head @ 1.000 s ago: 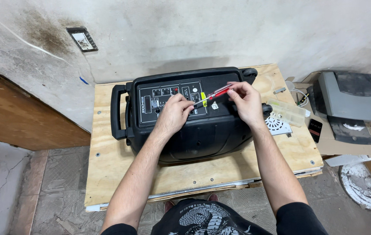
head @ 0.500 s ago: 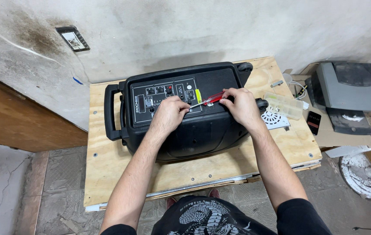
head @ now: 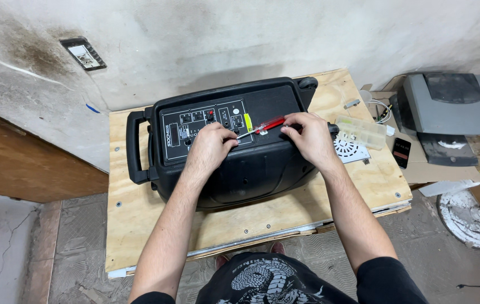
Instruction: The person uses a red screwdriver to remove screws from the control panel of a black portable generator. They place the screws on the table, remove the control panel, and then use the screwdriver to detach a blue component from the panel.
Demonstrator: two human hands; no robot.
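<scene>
Both hands work on top of a black portable speaker [head: 234,152] that lies on its back on a plywood table [head: 138,225]. The right hand [head: 309,137] is closed around the red handle of a screwdriver [head: 261,127], with the fingers curled over the handle's end. The screwdriver lies almost flat and slightly tilted, and its metal shaft points to the left, toward the control panel [head: 206,128] of the speaker. The left hand [head: 212,146] rests on the speaker just below this panel; its fingers are bent and pressed together near the screwdriver tip, and they seem to pinch the shaft, but I cannot tell this clearly. The panel carries small knobs, sockets and a yellow sticker. The speaker has a carry handle [head: 132,147] on its left end and a small wheel [head: 307,83] at the far right corner.

To the right of the speaker, on the table, there is a clear plastic compartment box [head: 361,130] and just beside it a white round grille [head: 351,151]. Further right, off the table, a dark phone [head: 401,152] lies near a grey printer [head: 454,107]. Behind the table stands a stained white wall [head: 223,39].
</scene>
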